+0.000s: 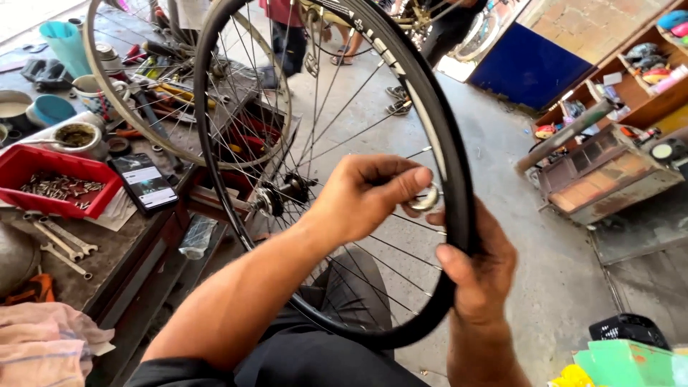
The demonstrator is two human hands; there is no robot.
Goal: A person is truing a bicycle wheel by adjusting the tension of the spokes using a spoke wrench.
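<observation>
Wheel: I see a spoked bicycle wheel with a smooth black rubber tyre (459, 179) held upright over my lap, its thin steel spokes running to a dark metal hub (283, 193) near the frame's centre.
Left hand: my left hand (362, 197) is closed in a pinch, thumb and forefinger on a small shiny metal tool (428, 197) set against a spoke just inside the rim.
Right hand: my right hand (484, 269) is wrapped around the tyre's lower right arc, thumb pressed on the inner edge, fingers hidden behind the rubber.
Second wheel: a bare silver-rimmed spoked wheel (107, 86) leans behind the first, over the surface.
Surface: the worn, greasy workbench (107, 251) at left carries a rectangular red plastic tray of small metal parts (54, 179), a black smartphone with a lit screen (145, 183) and flat steel spanners (64, 244).
Packages: a glossy green box (623, 362) sits at lower right, print too blurred to tell; wooden shelves of colourful goods (645, 79) stand at upper right.
</observation>
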